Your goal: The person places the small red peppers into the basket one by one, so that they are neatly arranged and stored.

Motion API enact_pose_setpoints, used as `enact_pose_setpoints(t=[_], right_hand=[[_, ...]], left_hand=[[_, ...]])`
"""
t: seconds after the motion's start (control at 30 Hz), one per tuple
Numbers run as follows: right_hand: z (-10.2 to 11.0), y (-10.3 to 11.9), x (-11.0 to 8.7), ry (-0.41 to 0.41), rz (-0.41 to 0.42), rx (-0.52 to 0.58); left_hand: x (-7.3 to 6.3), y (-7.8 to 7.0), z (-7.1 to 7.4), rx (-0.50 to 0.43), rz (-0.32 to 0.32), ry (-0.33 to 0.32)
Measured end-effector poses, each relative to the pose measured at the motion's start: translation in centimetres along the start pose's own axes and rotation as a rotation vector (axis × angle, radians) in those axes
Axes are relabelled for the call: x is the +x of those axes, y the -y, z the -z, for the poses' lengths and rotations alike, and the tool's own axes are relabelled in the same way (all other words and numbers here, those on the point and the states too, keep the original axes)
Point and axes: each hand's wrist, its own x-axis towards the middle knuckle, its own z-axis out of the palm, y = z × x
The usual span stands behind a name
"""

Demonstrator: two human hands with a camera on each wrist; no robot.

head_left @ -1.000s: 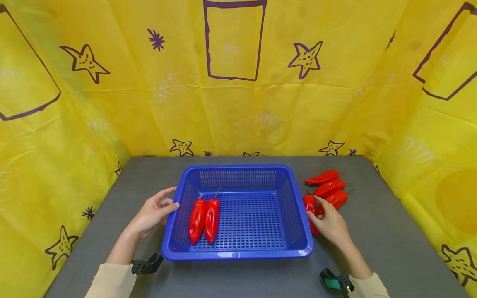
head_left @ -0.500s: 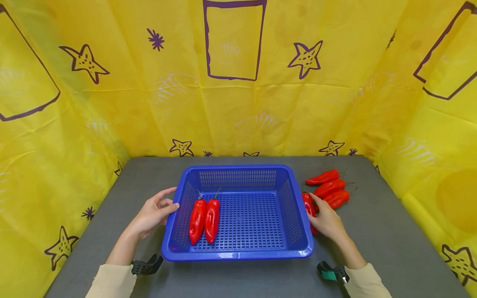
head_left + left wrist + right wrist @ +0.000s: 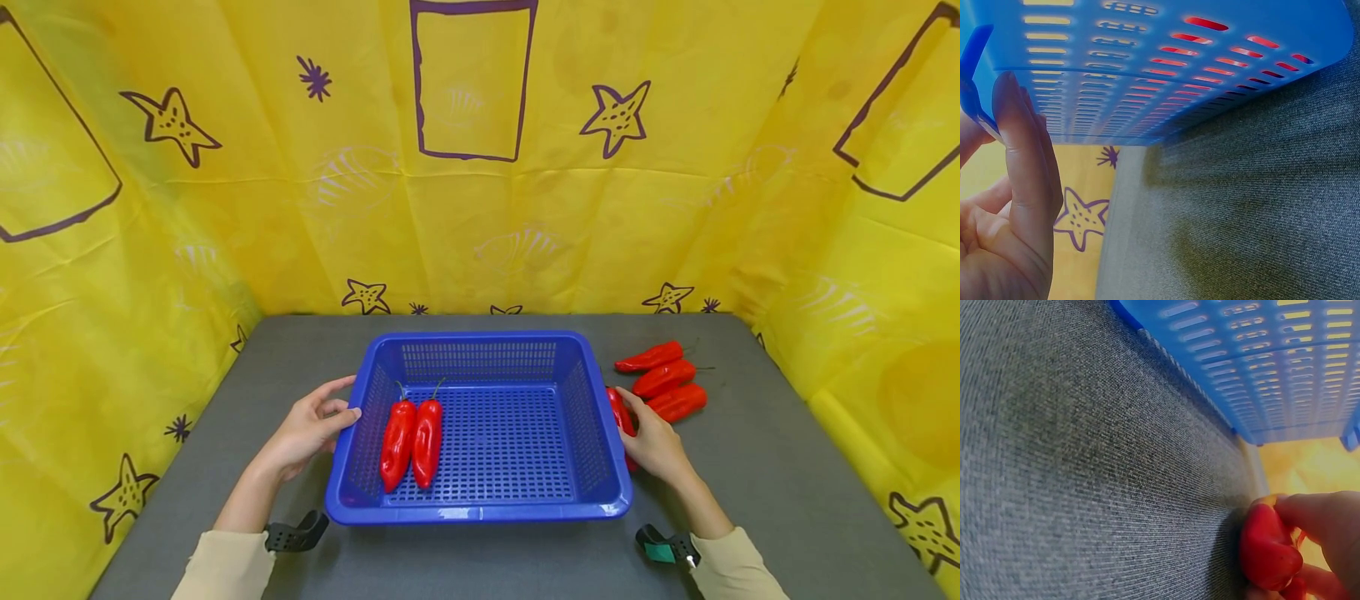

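Note:
My left hand (image 3: 303, 429) holds the left rim of a blue plastic basket (image 3: 480, 512), its thumb over the edge and the fingers outside. In the left wrist view, the fingers (image 3: 1022, 156) lie along the basket's slotted wall. Inside the basket, two red peppers (image 3: 397, 446) lie side by side at the left, stems pointing away. Just outside the right wall, my right hand (image 3: 658, 442) grips another red pepper (image 3: 1266, 547) between thumb and fingers, low over the table. In the head view the basket's rim and my hand partly cover that pepper.
Beyond my right hand, three more red peppers (image 3: 663, 379) lie in a slanted row on the grey table (image 3: 757, 467). Yellow cloth (image 3: 480, 242) printed with starfish hangs around the back and both sides.
My right hand has shifted slightly left with its pepper, closer to the basket. The nearest of the three loose peppers has moved a little to the right. My left hand keeps its place.

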Motion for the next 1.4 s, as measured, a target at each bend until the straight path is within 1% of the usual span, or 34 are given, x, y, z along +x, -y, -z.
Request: enact_pose_setpoints(t=[0.3, 0.57, 0.7, 0.9, 1.03, 1.27, 1.4], right_hand=[[0.1, -0.1, 0.0, -0.006, -0.030, -0.007], [0.1, 0.2, 0.0, -0.029, -0.004, 0.027], [0.4, 0.4, 0.2, -0.035, -0.009, 0.021], [1.0, 0.5, 0.4, -0.015, -0.033, 0.025], [1.5, 0.5, 0.5, -0.019, -0.042, 0.045], [2.8, 0.1, 0.9, 0.017, -0.065, 0.119], [3.7, 0.2, 1.3, 0.012, -0.062, 0.130]], left_hand=[[0.0, -0.1, 0.0, 0.001, 0.009, -0.002], [0.0, -0.1, 0.0, 0.001, 0.010, -0.005], [-0.1, 0.0, 0.0, 0.005, 0.013, -0.009], [-0.1, 0.0, 0.0, 0.002, 0.020, -0.010], [-0.1, 0.0, 0.0, -0.003, 0.023, -0.008], [-0.1, 0.0, 0.0, 0.002, 0.023, -0.009], [-0.2, -0.1, 0.0, 0.004, 0.021, -0.009]])
